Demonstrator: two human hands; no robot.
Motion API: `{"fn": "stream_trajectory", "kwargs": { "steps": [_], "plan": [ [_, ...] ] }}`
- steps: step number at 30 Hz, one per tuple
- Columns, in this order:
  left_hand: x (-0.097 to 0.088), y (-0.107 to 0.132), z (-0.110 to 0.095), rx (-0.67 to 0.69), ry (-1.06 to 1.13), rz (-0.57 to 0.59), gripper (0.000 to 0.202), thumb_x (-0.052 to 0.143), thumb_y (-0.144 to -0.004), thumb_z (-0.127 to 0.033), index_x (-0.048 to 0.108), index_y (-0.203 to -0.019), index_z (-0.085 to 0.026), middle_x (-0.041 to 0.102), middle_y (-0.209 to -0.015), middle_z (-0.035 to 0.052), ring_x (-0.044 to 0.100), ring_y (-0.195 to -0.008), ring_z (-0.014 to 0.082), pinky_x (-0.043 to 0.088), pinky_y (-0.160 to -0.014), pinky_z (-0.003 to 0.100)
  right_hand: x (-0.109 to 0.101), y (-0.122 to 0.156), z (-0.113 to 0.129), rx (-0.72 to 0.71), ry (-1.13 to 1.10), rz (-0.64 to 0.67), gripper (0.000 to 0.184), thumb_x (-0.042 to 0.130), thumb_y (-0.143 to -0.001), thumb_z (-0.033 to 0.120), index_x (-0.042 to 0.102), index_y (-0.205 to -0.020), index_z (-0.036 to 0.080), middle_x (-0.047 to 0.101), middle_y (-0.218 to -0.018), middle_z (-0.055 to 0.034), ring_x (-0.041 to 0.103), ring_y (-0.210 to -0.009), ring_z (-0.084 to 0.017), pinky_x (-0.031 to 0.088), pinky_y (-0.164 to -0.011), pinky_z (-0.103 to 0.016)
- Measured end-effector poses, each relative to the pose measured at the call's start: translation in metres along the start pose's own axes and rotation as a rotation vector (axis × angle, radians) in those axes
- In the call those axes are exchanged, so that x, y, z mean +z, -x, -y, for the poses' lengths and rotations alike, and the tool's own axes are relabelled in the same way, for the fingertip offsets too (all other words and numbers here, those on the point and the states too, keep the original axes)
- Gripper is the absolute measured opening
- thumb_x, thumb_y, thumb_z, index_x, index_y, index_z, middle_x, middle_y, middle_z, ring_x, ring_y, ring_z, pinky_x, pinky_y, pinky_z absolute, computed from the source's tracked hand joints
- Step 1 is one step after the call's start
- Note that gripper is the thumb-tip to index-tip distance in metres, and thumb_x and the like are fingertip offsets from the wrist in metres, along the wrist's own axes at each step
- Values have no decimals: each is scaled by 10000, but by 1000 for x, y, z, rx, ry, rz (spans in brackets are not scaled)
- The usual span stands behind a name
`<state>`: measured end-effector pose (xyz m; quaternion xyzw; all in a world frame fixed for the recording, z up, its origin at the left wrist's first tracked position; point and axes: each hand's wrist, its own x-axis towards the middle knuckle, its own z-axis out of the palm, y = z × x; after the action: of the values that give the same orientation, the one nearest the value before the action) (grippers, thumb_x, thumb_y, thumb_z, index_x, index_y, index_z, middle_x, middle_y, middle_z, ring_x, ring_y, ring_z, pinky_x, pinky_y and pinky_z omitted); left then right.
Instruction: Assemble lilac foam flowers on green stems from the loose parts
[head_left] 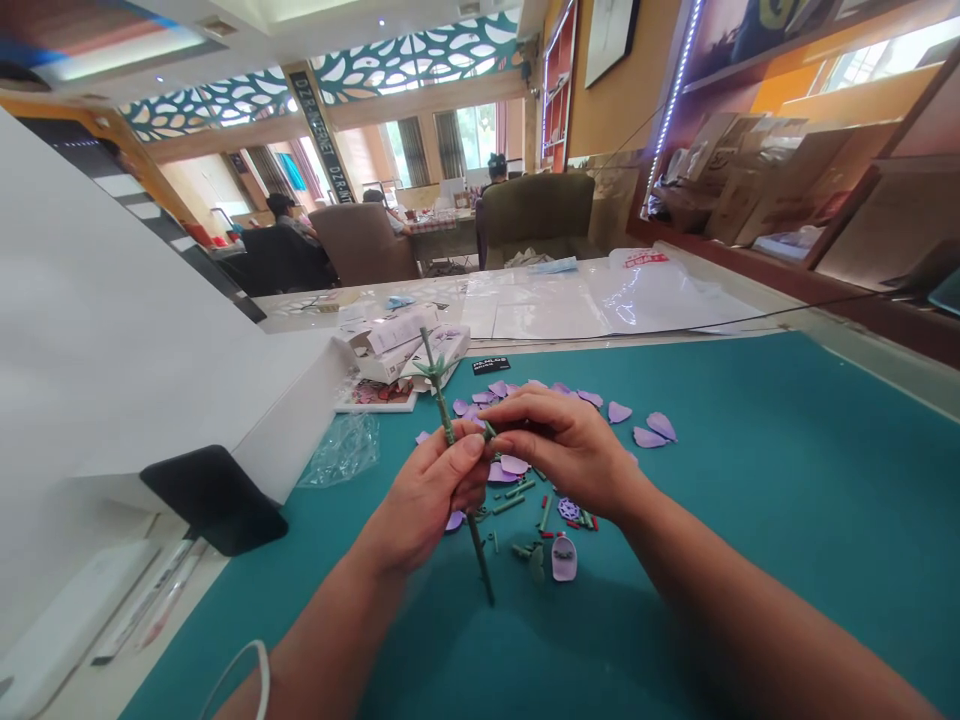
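Note:
My left hand (431, 495) is closed around a long green toy stem (437, 385) that stands nearly upright over the teal mat (750, 480), with small green leaves near its top. My right hand (566, 440) pinches a small green piece against the stem's middle, right beside my left thumb. Under and behind my hands lie several purple petal pieces (649, 432), short green rod pieces (517, 492) and a small pale purple part (563, 558).
A white open box (225, 400) stands at the left with a black flap. A crumpled clear bag (341, 450) and white booklets (397, 345) lie behind it. White sheets (600, 300) cover the table beyond the mat. People sit in armchairs far back.

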<state>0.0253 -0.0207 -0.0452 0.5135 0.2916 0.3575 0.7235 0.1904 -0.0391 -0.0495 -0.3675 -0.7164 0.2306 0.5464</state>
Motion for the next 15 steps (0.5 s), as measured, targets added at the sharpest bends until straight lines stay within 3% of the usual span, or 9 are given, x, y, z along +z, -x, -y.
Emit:
{"fn": "stream_trajectory", "kwargs": {
  "steps": [4, 8, 12, 15],
  "plan": [
    [-6, -1, -8, 52, 22, -49, 265, 703, -757, -378, 548, -759, -163, 404, -487, -78, 326, -435, 47, 278, -446, 184, -11, -1, -2, 99, -66, -72, 226, 608, -844, 255, 692, -1047, 202, 696, -880, -29, 629, -796, -137, 515, -697, -289],
    [-17, 1, -22, 121, 25, -116, 224, 716, -748, -340, 604, -706, -151, 460, -467, -56, 391, -439, 63, 359, -485, 214, -36, -3, -21, 228, 140, -166, 205, 592, -853, 293, 706, -989, 191, 709, -856, -42, 630, -768, -152, 503, -673, -305],
    [-22, 4, -32, 130, 39, -155, 216, 755, -699, -291, 592, -643, -160, 517, -490, -37, 411, -452, 69, 378, -494, 223, -44, -3, -47, 284, 455, -118, 159, 581, -857, 249, 720, -915, 199, 720, -888, -50, 638, -802, -172, 491, -717, -317],
    [-22, 4, -34, 110, 51, -168, 193, 751, -685, -259, 584, -645, -170, 507, -488, -40, 399, -457, 68, 365, -482, 211, -29, -3, -61, 301, 580, 20, 192, 540, -888, 213, 719, -952, 193, 721, -959, -61, 645, -888, -185, 488, -789, -312]
  ]
}}
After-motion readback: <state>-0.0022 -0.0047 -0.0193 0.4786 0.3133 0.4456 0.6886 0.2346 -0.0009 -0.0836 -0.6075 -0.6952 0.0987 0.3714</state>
